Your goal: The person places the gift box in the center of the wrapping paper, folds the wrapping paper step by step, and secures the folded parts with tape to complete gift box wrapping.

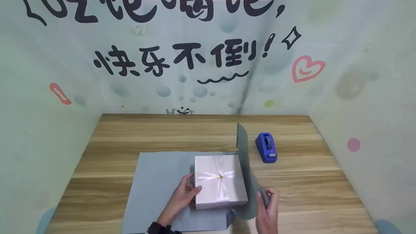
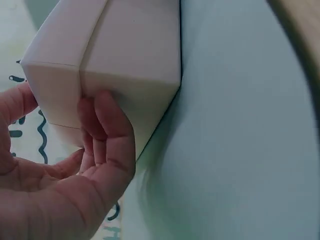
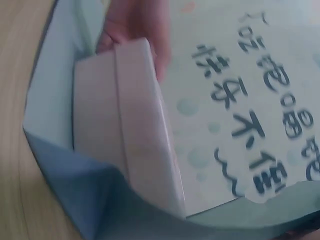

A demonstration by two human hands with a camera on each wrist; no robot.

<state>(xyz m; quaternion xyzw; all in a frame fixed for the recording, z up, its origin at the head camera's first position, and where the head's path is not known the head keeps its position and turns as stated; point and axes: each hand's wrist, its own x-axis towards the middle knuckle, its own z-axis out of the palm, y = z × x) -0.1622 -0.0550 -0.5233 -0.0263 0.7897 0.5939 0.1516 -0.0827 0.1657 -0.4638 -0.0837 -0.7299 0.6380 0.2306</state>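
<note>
A white gift box (image 1: 208, 191) with a pale ribbon bow and a small gold centre sits on a sheet of blue-grey wrapping paper (image 1: 156, 182). My left hand (image 1: 180, 195) grips the box at its left side, thumb on the top edge; the left wrist view shows its curled fingers (image 2: 114, 125) against the box's side. At the right, my right hand (image 1: 269, 208) pinches the paper's right edge between thumb and fingers. That edge stands raised and curved beside the box. In the right wrist view the right hand is almost wholly out of frame.
A blue tape dispenser (image 1: 266, 148) stands on the wooden table (image 1: 312, 182), right of the raised paper. A printed cloth (image 1: 201, 91) with lettering hangs behind the table and along both sides. A dark watch (image 1: 162, 228) is on the left wrist.
</note>
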